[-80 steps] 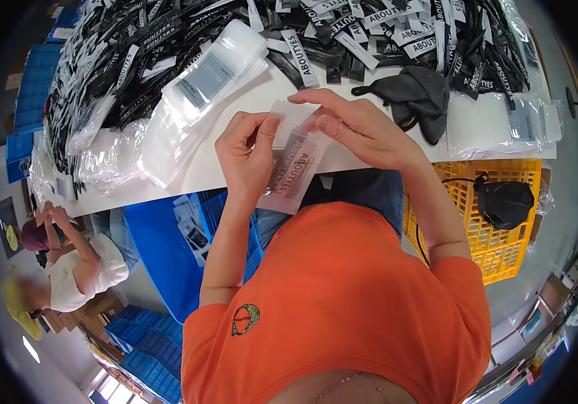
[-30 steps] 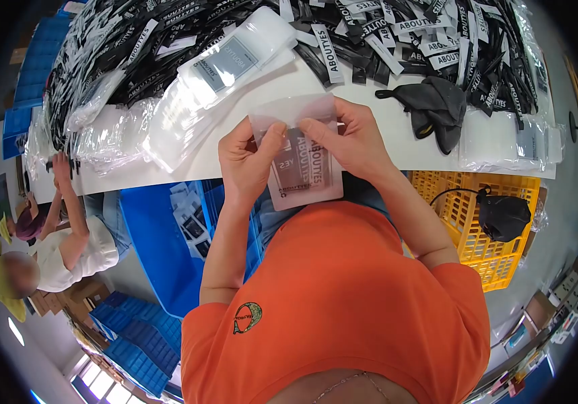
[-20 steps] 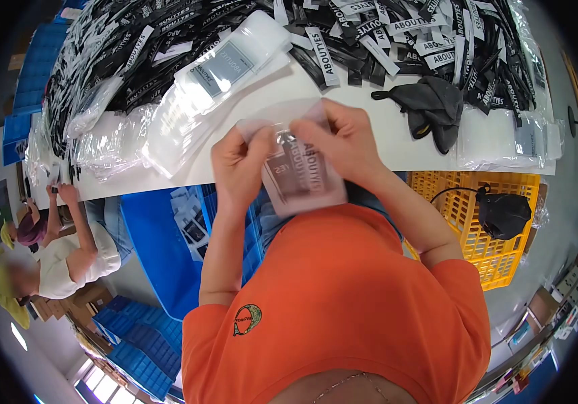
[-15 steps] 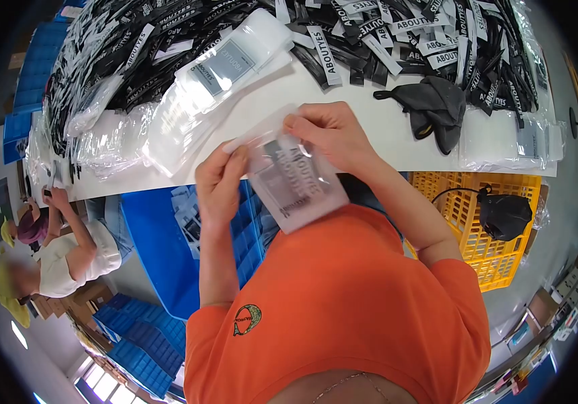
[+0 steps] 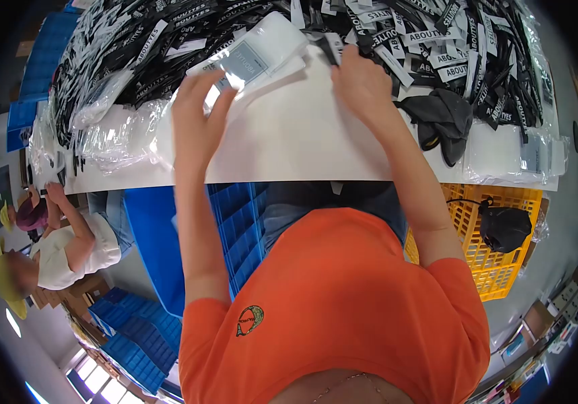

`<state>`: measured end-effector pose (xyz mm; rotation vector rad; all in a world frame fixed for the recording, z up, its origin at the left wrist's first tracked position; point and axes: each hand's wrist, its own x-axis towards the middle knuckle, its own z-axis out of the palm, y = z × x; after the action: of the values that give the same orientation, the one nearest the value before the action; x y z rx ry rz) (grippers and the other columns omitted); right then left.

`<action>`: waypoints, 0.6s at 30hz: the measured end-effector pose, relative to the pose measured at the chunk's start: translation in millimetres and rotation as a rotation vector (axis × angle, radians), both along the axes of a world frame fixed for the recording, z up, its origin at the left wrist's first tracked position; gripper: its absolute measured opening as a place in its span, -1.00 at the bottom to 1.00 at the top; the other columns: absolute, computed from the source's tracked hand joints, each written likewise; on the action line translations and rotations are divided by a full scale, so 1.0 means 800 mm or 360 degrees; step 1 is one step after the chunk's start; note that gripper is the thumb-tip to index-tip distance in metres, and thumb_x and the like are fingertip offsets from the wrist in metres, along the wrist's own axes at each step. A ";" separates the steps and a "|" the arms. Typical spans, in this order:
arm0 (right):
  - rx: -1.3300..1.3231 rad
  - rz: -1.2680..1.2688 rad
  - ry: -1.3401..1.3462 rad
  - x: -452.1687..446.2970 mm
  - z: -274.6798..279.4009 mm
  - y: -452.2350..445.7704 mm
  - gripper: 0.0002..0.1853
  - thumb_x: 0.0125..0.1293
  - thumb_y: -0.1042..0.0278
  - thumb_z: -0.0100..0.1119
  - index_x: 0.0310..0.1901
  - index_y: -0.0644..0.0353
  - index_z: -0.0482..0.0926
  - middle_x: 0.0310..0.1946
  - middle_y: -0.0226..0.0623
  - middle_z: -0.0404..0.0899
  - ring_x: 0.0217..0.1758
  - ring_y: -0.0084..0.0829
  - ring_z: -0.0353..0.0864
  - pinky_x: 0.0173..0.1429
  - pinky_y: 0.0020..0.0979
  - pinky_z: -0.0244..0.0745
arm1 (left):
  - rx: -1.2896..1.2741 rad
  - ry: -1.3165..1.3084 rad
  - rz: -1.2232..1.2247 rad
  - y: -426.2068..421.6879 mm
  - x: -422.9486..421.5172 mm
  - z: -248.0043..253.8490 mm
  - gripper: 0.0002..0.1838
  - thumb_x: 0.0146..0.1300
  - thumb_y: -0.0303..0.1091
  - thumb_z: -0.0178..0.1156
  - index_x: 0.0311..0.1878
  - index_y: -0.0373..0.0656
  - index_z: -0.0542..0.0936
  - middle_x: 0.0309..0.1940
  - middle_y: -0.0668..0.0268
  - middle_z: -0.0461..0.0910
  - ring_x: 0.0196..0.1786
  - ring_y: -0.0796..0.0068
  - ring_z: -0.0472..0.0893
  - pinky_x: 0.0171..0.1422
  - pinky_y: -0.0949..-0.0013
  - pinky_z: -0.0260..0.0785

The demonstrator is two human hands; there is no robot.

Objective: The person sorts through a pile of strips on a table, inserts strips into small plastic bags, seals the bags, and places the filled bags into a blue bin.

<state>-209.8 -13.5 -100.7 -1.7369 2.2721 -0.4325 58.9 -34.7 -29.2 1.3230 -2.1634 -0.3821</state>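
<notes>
My left hand [image 5: 198, 118] reaches over a fanned stack of clear plastic bags [image 5: 272, 40] printed with a grey label. Its thumb and fingers are apart and hold nothing. At the edge of the strip pile, the fingers of my right hand [image 5: 363, 81] are closed on the near end of a black and white printed strip [image 5: 333, 46]. The strip is slightly blurred, and its lettering is not readable. Beyond both hands lies a wide heap of black and white strips [image 5: 430, 40] marked ABOUTYES.
A dark grey cloth item [image 5: 437, 121] and more packed bags [image 5: 504, 155] lie right on the white table [image 5: 282, 148]. Below are a blue bin [image 5: 151, 242] and a yellow crate [image 5: 464, 249] with a black pouch [image 5: 507, 225]. Another person [image 5: 77, 249] works at left.
The printed bag has left both hands and is out of sight. My left hand has moved up over the bag stack, and my right hand has reached forward to a strip.
</notes>
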 end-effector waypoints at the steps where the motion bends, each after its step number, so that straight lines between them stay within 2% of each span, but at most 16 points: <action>1: 0.0048 -0.0038 -0.0058 -0.008 0.008 0.006 -0.83 0.32 0.46 0.10 -0.11 0.34 0.45 -0.30 0.17 0.71 -0.15 0.10 0.80 -0.11 0.00 0.69 | -0.0234 0.0052 -0.0023 -0.039 -0.020 -0.031 -0.61 0.30 -0.27 0.39 0.14 -0.22 0.71 0.05 0.09 0.68 0.06 0.12 0.65 0.16 0.33 0.47; 2: 0.0089 -0.0131 -0.0075 -0.013 0.018 0.016 -0.82 0.35 0.45 0.09 -0.07 0.31 0.45 -0.30 0.12 0.72 -0.18 0.04 0.79 -0.09 -0.06 0.64 | -0.0322 -0.0059 0.0081 -0.074 -0.037 -0.062 -0.43 0.20 -0.06 0.48 0.21 -0.19 0.69 0.13 0.08 0.64 0.16 0.08 0.60 0.22 0.24 0.46; 4: -0.0256 -0.0129 -0.0855 -0.026 0.022 0.048 -0.84 0.39 0.44 0.11 -0.06 0.27 0.46 -0.31 -0.01 0.72 -0.24 -0.11 0.76 -0.12 -0.15 0.60 | -0.0288 -0.0488 0.0297 -0.111 -0.070 -0.093 -0.30 0.07 0.12 0.54 0.20 -0.12 0.69 0.13 0.08 0.62 0.22 0.04 0.56 0.25 0.13 0.44; 5: -0.0426 -0.0128 -0.1245 -0.031 0.020 0.066 -0.85 0.40 0.44 0.12 -0.06 0.25 0.46 -0.31 -0.07 0.72 -0.26 -0.19 0.75 -0.13 -0.20 0.58 | -0.0229 -0.0439 0.0347 -0.119 -0.077 -0.101 -0.29 0.04 0.15 0.54 0.18 -0.10 0.69 0.13 0.09 0.62 0.21 0.03 0.57 0.26 0.09 0.44; 6: -0.0584 -0.0100 -0.1481 -0.032 0.011 0.081 -0.85 0.48 0.36 0.19 -0.05 0.21 0.49 -0.37 -0.34 0.63 -0.37 -0.48 0.55 -0.18 -0.40 0.44 | -0.0174 -0.0389 0.0400 -0.127 -0.083 -0.105 -0.28 0.01 0.18 0.55 0.15 -0.09 0.69 0.13 0.09 0.62 0.20 0.03 0.57 0.27 0.05 0.43; 7: -0.0613 -0.0115 -0.1493 -0.029 0.001 0.093 -0.84 0.49 0.33 0.19 -0.06 0.21 0.50 -0.38 -0.39 0.59 -0.37 -0.54 0.50 -0.19 -0.44 0.41 | -0.0121 -0.0343 0.0449 -0.135 -0.087 -0.110 -0.27 -0.02 0.21 0.56 0.13 -0.07 0.69 0.13 0.09 0.61 0.20 0.02 0.57 0.27 0.01 0.42; 8: -0.0643 -0.0133 -0.1510 -0.024 -0.009 0.104 -0.84 0.51 0.30 0.20 -0.07 0.20 0.50 -0.39 -0.44 0.55 -0.37 -0.59 0.44 -0.21 -0.48 0.37 | -0.0214 -0.0180 0.0525 -0.144 -0.087 -0.118 -0.44 0.03 0.10 0.56 0.00 -0.08 0.72 -0.02 0.19 0.68 0.09 0.12 0.61 0.20 0.10 0.46; 9: -0.0666 -0.0154 -0.1531 -0.020 -0.015 0.112 -0.83 0.53 0.28 0.21 -0.08 0.20 0.51 -0.40 -0.49 0.52 -0.37 -0.65 0.39 -0.22 -0.52 0.33 | -0.0236 0.0002 0.0444 -0.146 -0.080 -0.117 -0.52 0.06 0.03 0.55 -0.06 -0.07 0.73 -0.08 0.22 0.67 0.08 0.15 0.59 0.20 0.14 0.43; 10: -0.0548 -0.0168 -0.1594 -0.020 -0.016 0.115 -0.81 0.55 0.22 0.23 -0.07 0.16 0.62 -0.42 -0.57 0.45 -0.37 -0.70 0.32 -0.23 -0.55 0.28 | -0.0256 0.0180 0.0363 -0.147 -0.073 -0.109 -0.60 0.09 -0.03 0.54 -0.11 -0.06 0.73 -0.14 0.26 0.67 0.07 0.19 0.57 0.20 0.17 0.40; 11: -0.0502 -0.0172 -0.1652 -0.021 -0.013 0.114 -0.82 0.55 0.22 0.23 -0.07 0.16 0.65 -0.41 -0.57 0.46 -0.37 -0.70 0.32 -0.24 -0.54 0.28 | -0.0279 0.0358 0.0285 -0.148 -0.069 -0.103 -0.69 0.13 -0.09 0.53 -0.17 -0.05 0.74 -0.20 0.30 0.66 0.06 0.22 0.54 0.20 0.21 0.38; 12: -0.0451 -0.0169 -0.1712 -0.022 -0.006 0.110 -0.81 0.55 0.22 0.24 -0.07 0.15 0.68 -0.41 -0.58 0.47 -0.36 -0.70 0.32 -0.24 -0.54 0.28 | -0.0205 0.0645 0.0267 -0.134 -0.073 -0.088 -0.87 0.23 -0.27 0.46 -0.26 -0.08 0.74 -0.39 0.37 0.68 -0.16 0.36 0.59 0.02 0.34 0.43; 13: -0.0397 -0.0164 -0.1775 -0.021 0.002 0.106 -0.81 0.55 0.22 0.24 -0.08 0.15 0.72 -0.41 -0.58 0.48 -0.36 -0.70 0.32 -0.25 -0.53 0.29 | -0.0146 0.0670 0.0275 -0.130 -0.071 -0.079 -0.87 0.24 -0.28 0.44 -0.24 -0.09 0.74 -0.39 0.36 0.70 -0.20 0.37 0.60 -0.01 0.33 0.44; 15: -0.0622 -0.0091 -0.1648 -0.011 0.015 0.095 -0.80 0.55 0.23 0.24 -0.05 0.14 0.75 -0.42 -0.55 0.47 -0.37 -0.68 0.33 -0.26 -0.53 0.29 | -0.0042 0.0721 0.0294 -0.125 -0.065 -0.066 -0.89 0.26 -0.32 0.41 -0.21 -0.12 0.73 -0.37 0.34 0.74 -0.28 0.39 0.62 -0.08 0.32 0.47; 16: -0.0736 -0.0052 -0.1584 -0.007 0.021 0.091 -0.80 0.55 0.23 0.24 -0.04 0.14 0.77 -0.42 -0.54 0.47 -0.37 -0.67 0.33 -0.26 -0.53 0.29 | -0.0051 0.0591 0.0321 -0.133 -0.054 -0.074 -0.89 0.31 -0.34 0.38 -0.18 -0.14 0.73 -0.34 0.29 0.76 -0.32 0.35 0.65 -0.11 0.32 0.48; 18: -0.0741 0.0066 -0.1424 -0.006 0.032 0.092 -0.84 0.50 0.30 0.30 -0.02 0.13 0.76 -0.41 -0.47 0.50 -0.38 -0.60 0.41 -0.26 -0.50 0.34 | -0.0497 0.0434 0.0224 -0.142 -0.036 -0.075 -0.89 0.34 -0.34 0.36 -0.18 -0.15 0.72 -0.37 0.29 0.75 -0.35 0.35 0.64 -0.13 0.34 0.48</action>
<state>-214.5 60.5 -75.2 -1.3216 1.5404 -1.4679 29.9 -148.4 -89.1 1.1643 -1.8066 -0.1496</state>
